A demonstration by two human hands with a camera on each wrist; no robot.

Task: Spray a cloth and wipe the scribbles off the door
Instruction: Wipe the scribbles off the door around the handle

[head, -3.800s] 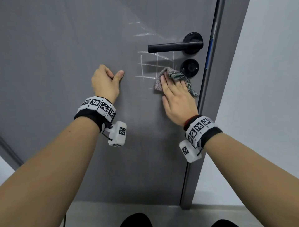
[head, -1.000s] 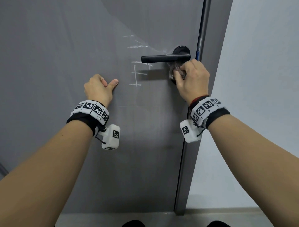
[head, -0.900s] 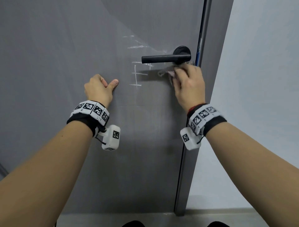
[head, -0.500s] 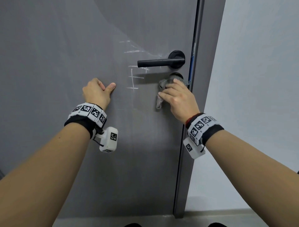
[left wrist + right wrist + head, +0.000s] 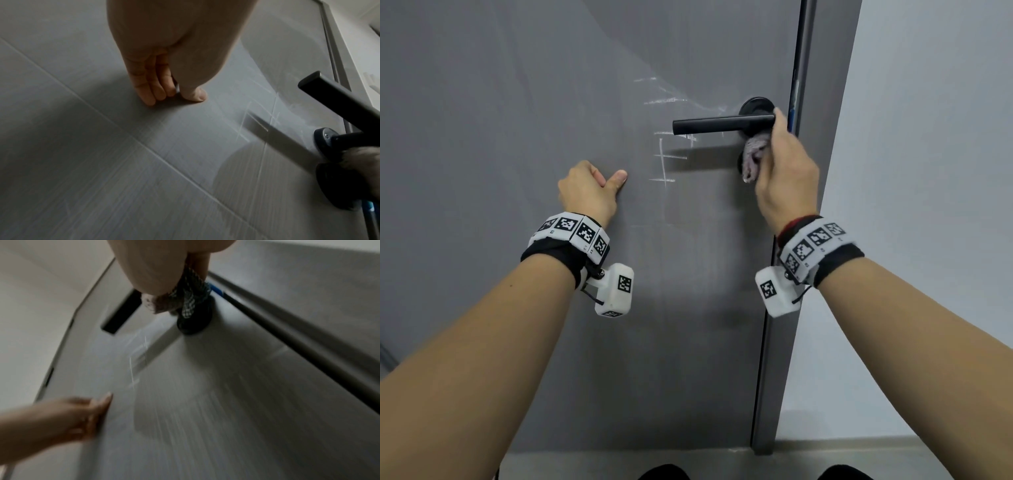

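White chalk scribbles (image 5: 666,159) mark the grey door (image 5: 517,102) left of and below the black lever handle (image 5: 722,125); fainter strokes (image 5: 661,97) lie above it. My right hand (image 5: 784,171) grips a bunched grey cloth (image 5: 755,156) against the door just under the handle's round base, over the lock knob. In the right wrist view the cloth (image 5: 180,296) hangs from the fingers onto the black knob (image 5: 195,321). My left hand (image 5: 589,192) is curled into a loose fist, thumb out, knuckles resting on the door left of the scribbles; it holds nothing (image 5: 164,91).
The door's edge and frame (image 5: 780,274) run vertically just right of my right hand, with a pale wall (image 5: 911,205) beyond. A damp wiped patch (image 5: 705,222) shows below the handle. Floor (image 5: 619,462) and my shoe tips lie at the bottom.
My right hand with the cloth has moved up from below the lock knob to just under the handle's base. The grid scribbles near the lock have been wiped away. The left fist stays put.
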